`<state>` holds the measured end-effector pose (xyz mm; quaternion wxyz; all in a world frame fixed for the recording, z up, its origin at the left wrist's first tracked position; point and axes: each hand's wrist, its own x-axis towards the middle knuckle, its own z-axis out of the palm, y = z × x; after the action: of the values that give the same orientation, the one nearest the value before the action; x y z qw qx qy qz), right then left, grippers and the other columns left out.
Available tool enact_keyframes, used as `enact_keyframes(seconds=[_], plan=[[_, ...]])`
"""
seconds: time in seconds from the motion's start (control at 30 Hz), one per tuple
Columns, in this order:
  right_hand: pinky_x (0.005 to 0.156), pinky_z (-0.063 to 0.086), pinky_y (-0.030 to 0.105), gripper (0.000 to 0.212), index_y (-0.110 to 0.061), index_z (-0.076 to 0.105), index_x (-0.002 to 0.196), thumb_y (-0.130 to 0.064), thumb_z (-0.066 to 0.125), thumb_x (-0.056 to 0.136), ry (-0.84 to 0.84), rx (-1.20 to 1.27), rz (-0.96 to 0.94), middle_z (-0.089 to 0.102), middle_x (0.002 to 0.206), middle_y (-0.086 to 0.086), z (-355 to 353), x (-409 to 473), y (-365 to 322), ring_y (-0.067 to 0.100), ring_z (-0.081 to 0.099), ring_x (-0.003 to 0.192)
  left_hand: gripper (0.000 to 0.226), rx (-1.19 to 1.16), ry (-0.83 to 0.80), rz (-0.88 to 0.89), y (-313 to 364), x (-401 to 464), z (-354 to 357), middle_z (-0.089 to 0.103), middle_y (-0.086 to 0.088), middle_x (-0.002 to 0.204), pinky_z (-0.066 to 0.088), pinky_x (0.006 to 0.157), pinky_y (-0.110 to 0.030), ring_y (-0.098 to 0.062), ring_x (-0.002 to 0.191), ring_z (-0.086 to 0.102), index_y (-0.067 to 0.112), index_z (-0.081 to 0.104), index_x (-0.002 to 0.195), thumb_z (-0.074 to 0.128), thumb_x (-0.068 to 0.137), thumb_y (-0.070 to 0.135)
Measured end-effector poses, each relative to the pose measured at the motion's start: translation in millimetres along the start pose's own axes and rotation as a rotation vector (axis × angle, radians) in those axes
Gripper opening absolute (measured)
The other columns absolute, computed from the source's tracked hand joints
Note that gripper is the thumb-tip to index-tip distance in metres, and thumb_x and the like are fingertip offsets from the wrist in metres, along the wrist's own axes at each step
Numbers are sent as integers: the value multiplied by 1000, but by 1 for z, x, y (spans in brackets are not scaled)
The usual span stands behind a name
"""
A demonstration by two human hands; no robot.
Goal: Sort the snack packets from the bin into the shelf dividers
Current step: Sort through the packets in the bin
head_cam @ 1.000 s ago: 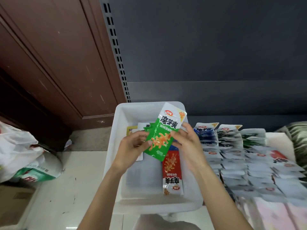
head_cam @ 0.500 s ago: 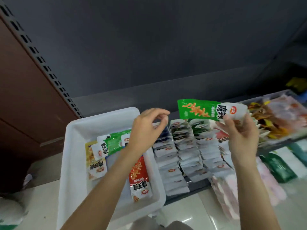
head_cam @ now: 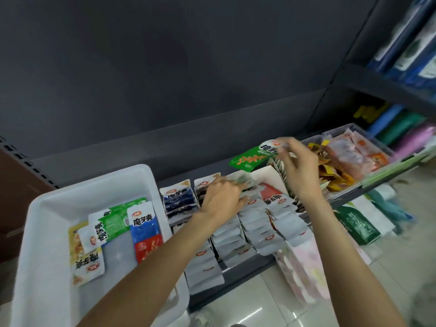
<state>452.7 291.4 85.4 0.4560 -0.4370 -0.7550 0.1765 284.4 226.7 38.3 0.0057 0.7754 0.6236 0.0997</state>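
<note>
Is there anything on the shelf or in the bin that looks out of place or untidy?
Nothing is spilled or damaged. In the white bin the leftover packets lie overlapping at mixed angles, unlike the neat rows on the shelf.

Above the rows of packets (head_cam: 250, 223) in the middle of the frame, the space up to the dark back panel (head_cam: 165, 67) lies open, crossed only by the left hand (head_cam: 221, 199) resting on the rows and the right hand (head_cam: 298, 168) holding a green packet (head_cam: 247, 159) over them. The rows stand packed tight, leaving no gap between packets. At lower left the white bin (head_cam: 42, 232) has bare floor between its few packets, and its tall walls hem in any reach from the side.
</note>
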Motion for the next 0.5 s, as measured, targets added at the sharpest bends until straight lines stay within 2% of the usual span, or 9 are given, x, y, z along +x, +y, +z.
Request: enact_keyframes(seconds=[0.07,0.17,0.23,0.3,0.37,0.5], plan=[[76,43,13,18,-9,66,106,-9,51,95,-119,-91,-109,66,97,1,9,5,6,7,58,87,34,-37,18,12,0,-3,5,70,-5,107,41,96,-33,-25,98,62,21,63,121,50,94,37],[73,50,31,18,-17,69,101,-8,56,91,-365,-212,-183,69,93,1,28,7,13,16,64,85,26,-53,42,11,0,-5,11,73,-3,96,49,88,-37,-24,84,65,20,71,107,51,94,33],[74,50,34,18,-22,73,96,-12,60,89,-484,-359,-206,72,90,0,43,3,16,22,65,84,24,-27,76,20,0,-6,13,73,0,83,52,81,-38,-21,70,65,21,73,95,52,94,30],[80,45,35,20,-26,74,96,-17,58,89,-534,-527,-220,73,87,3,54,1,18,27,65,84,19,-28,125,31,0,-8,12,72,2,75,53,78,-37,-18,62,65,22,74,88,57,92,29],[85,44,34,25,-32,72,100,-20,52,91,-588,-659,-206,73,91,4,59,1,15,28,64,89,17,-29,147,45,1,-9,13,73,3,76,52,81,-35,-17,63,66,23,74,91,58,91,30],[91,35,31,32,-33,70,106,-16,47,91,-677,-794,-204,71,102,0,65,1,4,23,61,97,20,4,152,47,4,-10,12,73,3,81,51,78,-32,-19,70,67,23,73,94,56,92,33]])
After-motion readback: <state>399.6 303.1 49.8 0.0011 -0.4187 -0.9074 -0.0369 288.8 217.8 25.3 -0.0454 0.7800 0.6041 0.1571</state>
